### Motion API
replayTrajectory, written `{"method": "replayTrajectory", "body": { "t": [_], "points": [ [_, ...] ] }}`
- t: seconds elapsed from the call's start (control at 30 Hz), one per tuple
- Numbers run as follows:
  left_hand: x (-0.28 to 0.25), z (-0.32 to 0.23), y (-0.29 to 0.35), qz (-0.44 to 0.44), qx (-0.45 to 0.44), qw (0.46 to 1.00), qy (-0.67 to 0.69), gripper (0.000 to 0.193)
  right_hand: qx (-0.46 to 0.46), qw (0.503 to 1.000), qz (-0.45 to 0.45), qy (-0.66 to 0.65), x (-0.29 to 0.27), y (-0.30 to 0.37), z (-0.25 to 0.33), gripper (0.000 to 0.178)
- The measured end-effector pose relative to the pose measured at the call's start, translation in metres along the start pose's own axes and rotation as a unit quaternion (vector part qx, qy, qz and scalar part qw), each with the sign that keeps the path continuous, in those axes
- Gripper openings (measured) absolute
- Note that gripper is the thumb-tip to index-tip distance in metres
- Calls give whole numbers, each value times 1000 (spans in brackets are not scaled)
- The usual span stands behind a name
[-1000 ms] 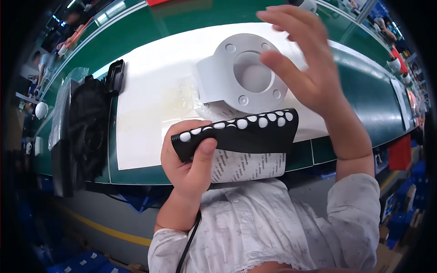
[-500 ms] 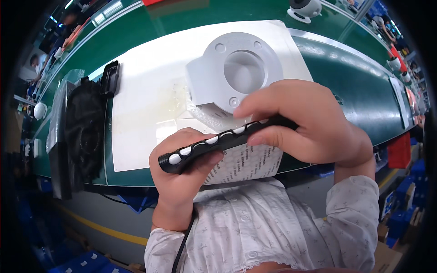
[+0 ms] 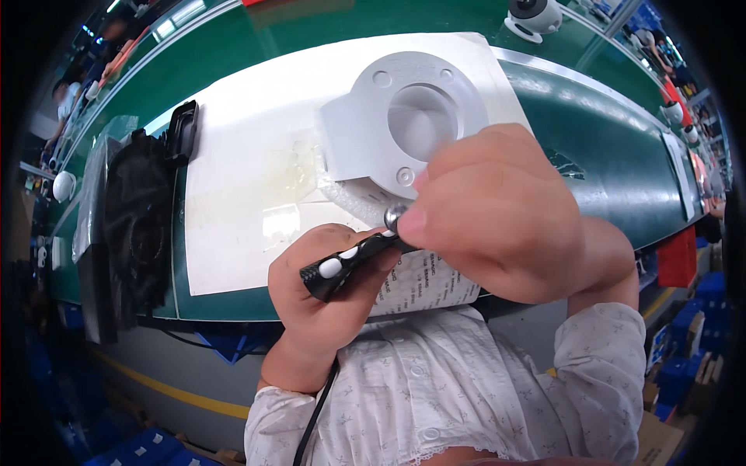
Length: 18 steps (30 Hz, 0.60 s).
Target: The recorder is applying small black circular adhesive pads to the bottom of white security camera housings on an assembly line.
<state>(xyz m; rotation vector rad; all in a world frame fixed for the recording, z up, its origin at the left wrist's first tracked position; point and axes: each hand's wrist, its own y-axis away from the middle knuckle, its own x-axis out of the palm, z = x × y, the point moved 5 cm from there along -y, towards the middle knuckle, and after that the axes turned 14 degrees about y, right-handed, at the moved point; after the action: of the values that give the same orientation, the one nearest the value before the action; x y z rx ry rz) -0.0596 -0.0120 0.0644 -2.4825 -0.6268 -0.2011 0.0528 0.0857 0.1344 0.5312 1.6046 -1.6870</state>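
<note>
My left hand grips a black strip with white round pads, held low over the near edge of the white mat. My right hand closes over the strip's right end, thumb and fingertip pinching a small silver round piece at its top. Most of the strip is hidden under my right hand. Behind the hands a grey moulded bracket with a round recess lies on the mat. A printed paper sheet sits under my hands.
A black fan-like part and a small black piece lie at the left on the green bench. A white dome-shaped device stands at the far back. Clear plastic film lies on the mat. Other people are at the far left.
The strip has turned from flat and wide to end-on. My right hand came down from above the grey bracket and closed over the strip's right end.
</note>
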Motion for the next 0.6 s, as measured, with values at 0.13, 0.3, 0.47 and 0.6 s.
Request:
{"method": "replayTrajectory", "body": {
  "t": [0.13,0.3,0.47,0.6],
  "points": [
    [6,-1,-1,10,17,1000,-19,21,-47,996,-75,4,10,9,7,37],
    [4,8,-1,97,11,994,-39,24,39,975,-111,-191,7,-1,14,26],
    [4,8,3,42,49,991,-119,28,-14,999,11,-37,10,0,2,25],
    [10,5,5,54,168,968,-181,31,-61,985,-160,-15,-1,-7,-70,61]
  ]
}}
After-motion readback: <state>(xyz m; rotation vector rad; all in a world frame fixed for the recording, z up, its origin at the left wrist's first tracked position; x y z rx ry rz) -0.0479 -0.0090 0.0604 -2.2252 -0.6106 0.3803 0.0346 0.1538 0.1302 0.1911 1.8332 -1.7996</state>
